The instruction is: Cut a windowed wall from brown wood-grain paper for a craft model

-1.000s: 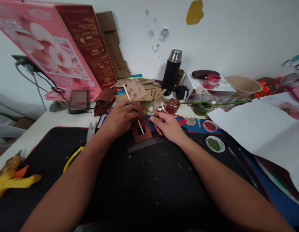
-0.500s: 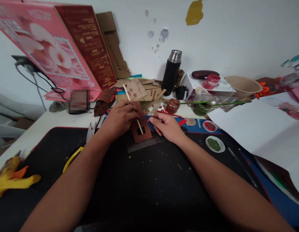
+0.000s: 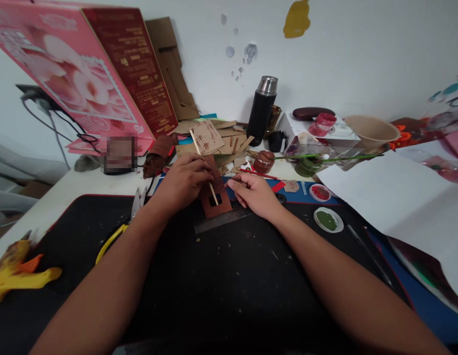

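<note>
My left hand [image 3: 184, 181] is closed round a thin pale wooden stick [image 3: 213, 190], whose lower end crosses a square cut-out. That opening is in a brown-painted cardboard piece [image 3: 218, 210] under my left fingers. The piece stands or leans at the edge of a clear ruler [image 3: 208, 225] lying on the mat. My right hand [image 3: 255, 193] is at the right side of the cardboard, thumb and fingers pinched together; whatever they grip is too small or hidden to tell.
Scissors with yellow handles [image 3: 111, 242] and a yellow glue gun [image 3: 27, 278] lie left on the black mat [image 3: 214, 296]. Behind are a black thermos [image 3: 261, 113], a brown paint jar [image 3: 264, 161] and cardboard scraps [image 3: 208, 137]. A lid of green paint [image 3: 328, 220] lies right.
</note>
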`<action>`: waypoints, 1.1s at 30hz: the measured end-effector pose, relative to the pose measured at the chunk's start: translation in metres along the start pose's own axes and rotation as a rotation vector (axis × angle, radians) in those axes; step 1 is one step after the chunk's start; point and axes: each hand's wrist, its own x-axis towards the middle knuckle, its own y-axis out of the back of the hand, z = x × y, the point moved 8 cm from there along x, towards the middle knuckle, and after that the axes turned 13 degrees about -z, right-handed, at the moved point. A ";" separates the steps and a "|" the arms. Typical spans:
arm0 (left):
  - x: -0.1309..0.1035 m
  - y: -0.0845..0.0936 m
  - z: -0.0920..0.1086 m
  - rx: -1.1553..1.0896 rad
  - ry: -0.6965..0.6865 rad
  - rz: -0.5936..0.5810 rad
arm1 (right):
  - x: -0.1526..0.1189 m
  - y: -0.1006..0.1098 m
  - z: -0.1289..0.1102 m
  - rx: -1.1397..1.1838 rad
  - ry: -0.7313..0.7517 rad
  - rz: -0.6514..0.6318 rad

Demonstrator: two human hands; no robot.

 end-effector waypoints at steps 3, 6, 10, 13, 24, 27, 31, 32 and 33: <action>0.000 0.001 0.000 -0.001 -0.001 0.011 | 0.000 0.000 -0.002 -0.001 0.007 0.001; 0.000 0.001 0.001 -0.005 0.002 0.006 | 0.000 0.000 -0.001 -0.008 -0.006 0.002; 0.000 0.001 -0.001 -0.021 0.011 0.003 | 0.000 0.000 -0.001 -0.019 0.003 0.000; 0.000 0.001 -0.001 -0.004 0.002 0.014 | 0.000 -0.001 0.000 -0.018 0.014 -0.002; -0.001 0.000 0.000 0.002 -0.002 0.027 | 0.000 -0.002 0.001 -0.045 0.015 -0.004; -0.001 0.000 0.001 -0.002 -0.014 0.026 | 0.000 -0.003 0.002 -0.065 0.006 -0.006; -0.001 -0.001 -0.001 -0.014 0.000 0.019 | -0.001 -0.003 0.001 -0.070 -0.013 -0.014; -0.001 -0.001 -0.002 -0.017 0.006 0.020 | -0.001 -0.004 0.001 -0.068 -0.017 -0.015; -0.001 -0.002 -0.002 -0.020 0.009 0.021 | -0.001 -0.004 0.001 -0.068 -0.019 -0.015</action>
